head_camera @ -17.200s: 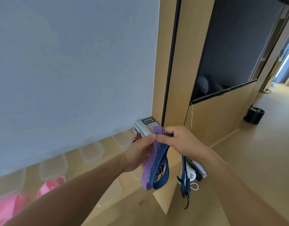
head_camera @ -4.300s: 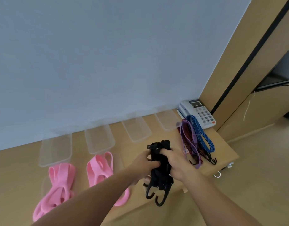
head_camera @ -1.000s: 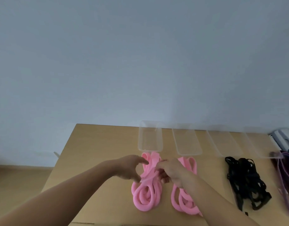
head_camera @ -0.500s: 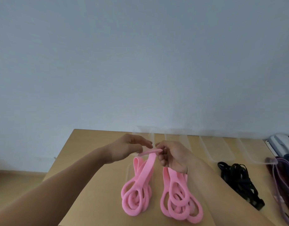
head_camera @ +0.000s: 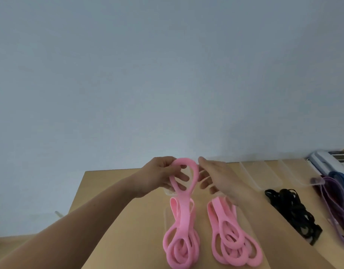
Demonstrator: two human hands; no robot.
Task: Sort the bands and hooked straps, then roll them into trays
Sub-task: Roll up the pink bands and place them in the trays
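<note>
Above the tabletop [head_camera: 101, 179], the left hand [head_camera: 159, 176] grips the raised loop of a pink resistance band [head_camera: 183, 206]; the right hand [head_camera: 218, 178], fingers spread, holds nothing beside it.

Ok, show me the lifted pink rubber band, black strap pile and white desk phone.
Lifted pink rubber band [head_camera: 183, 206]: head view, straight stretch below the loop.
Black strap pile [head_camera: 295, 210]: head view, tangled middle.
White desk phone [head_camera: 322, 162]: head view, handset.

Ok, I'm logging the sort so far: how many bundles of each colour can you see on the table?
Pink bundles: 2
Black bundle: 1
Purple bundle: 1
Blue bundle: 1
Total: 5
</note>
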